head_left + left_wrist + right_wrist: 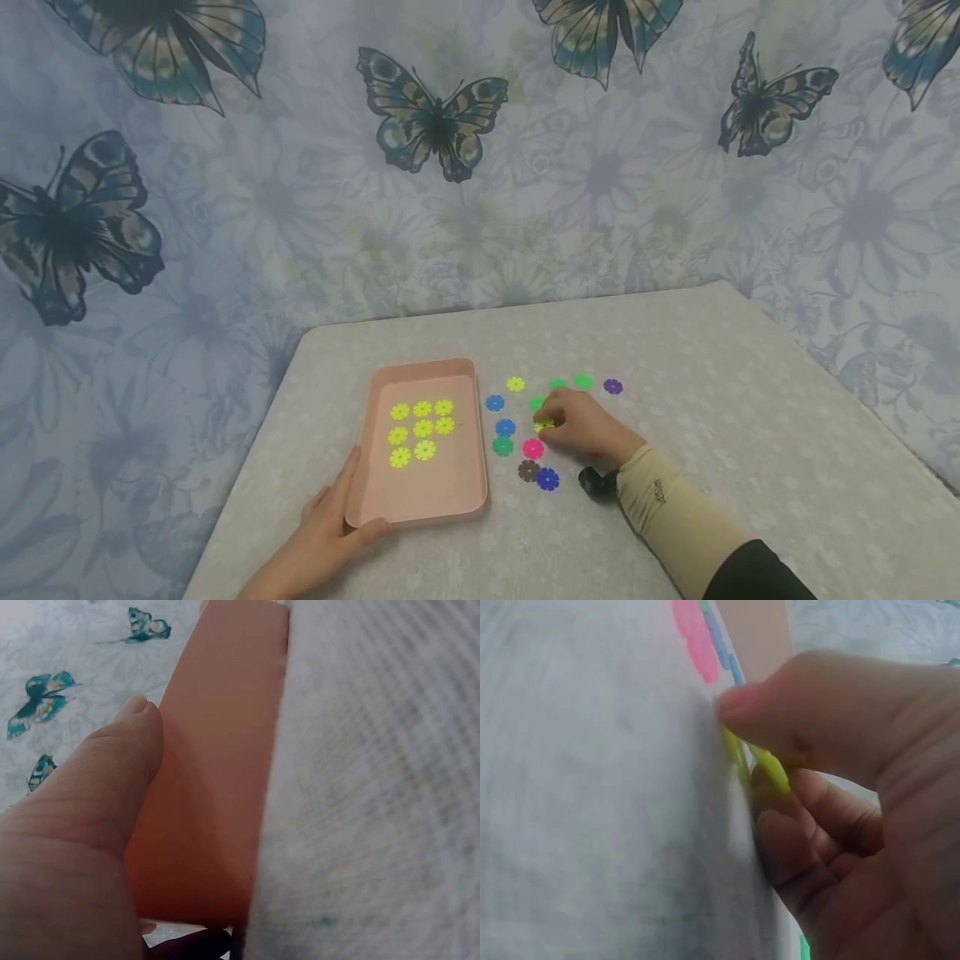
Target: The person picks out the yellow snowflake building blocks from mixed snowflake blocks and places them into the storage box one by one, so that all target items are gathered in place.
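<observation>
My left hand (326, 521) grips the near left corner of a pink tray (453, 492), thumb along the front wall and fingers at the left side. In the left wrist view, the thumb (124, 765) presses the tray's outer wall (217, 750). Several yellow flower-shaped discs (423, 427) lie flat in the tray in rough rows. Right of the tray, my right hand (588, 425) is low over the table and pinches a yellow flower-shaped disc (772, 769) between thumb and fingers. A second yellow strip shows beside it, its nature unclear.
Around the right hand lie loose discs: pink (532, 448), brown (528, 471), dark blue (547, 479), purple (612, 386), yellow (515, 384), and several blue and green ones. A small black device (597, 482) sits at the right wrist. A butterfly-patterned wall (480, 242) backs the cloth-covered table (750, 400).
</observation>
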Demonstrator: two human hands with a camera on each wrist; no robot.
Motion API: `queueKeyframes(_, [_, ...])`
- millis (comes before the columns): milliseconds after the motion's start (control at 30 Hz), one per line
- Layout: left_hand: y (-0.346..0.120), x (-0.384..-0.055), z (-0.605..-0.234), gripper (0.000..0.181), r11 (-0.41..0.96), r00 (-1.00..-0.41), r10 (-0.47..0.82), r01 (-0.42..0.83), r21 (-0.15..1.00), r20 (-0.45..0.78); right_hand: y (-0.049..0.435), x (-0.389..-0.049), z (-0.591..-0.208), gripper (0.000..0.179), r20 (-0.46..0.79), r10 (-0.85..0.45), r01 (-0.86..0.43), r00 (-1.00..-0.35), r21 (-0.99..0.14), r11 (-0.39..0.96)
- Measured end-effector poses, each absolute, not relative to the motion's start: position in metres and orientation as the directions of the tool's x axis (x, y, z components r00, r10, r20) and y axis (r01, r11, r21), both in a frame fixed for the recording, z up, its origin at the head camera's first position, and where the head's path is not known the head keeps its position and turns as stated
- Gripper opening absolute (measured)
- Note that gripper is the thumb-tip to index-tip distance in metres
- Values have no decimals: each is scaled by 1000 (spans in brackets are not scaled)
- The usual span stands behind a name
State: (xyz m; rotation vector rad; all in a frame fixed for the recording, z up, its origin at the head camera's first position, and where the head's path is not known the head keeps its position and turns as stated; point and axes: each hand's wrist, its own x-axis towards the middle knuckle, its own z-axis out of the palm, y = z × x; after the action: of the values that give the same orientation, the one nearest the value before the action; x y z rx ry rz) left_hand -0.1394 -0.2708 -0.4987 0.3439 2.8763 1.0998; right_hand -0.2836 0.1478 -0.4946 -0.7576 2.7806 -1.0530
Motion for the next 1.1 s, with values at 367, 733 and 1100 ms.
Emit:
queueKeyframes(367, [-270, -139, -494, 109, 722, -972, 228, 210, 660, 60, 146, -284, -493, 19, 99, -440, -397, -892, -637, 661])
queueKeyframes(733, [-271, -137, -498, 108, 705, -967, 241, 233, 670, 82, 145, -279, -493, 18, 81, -429, -374, -900, -649, 662])
queueKeyframes(1100, [-270, -136, -496, 108, 714, -969, 232, 231, 661, 89, 143, -279, -482, 22, 132, -424, -396, -896, -669, 629])
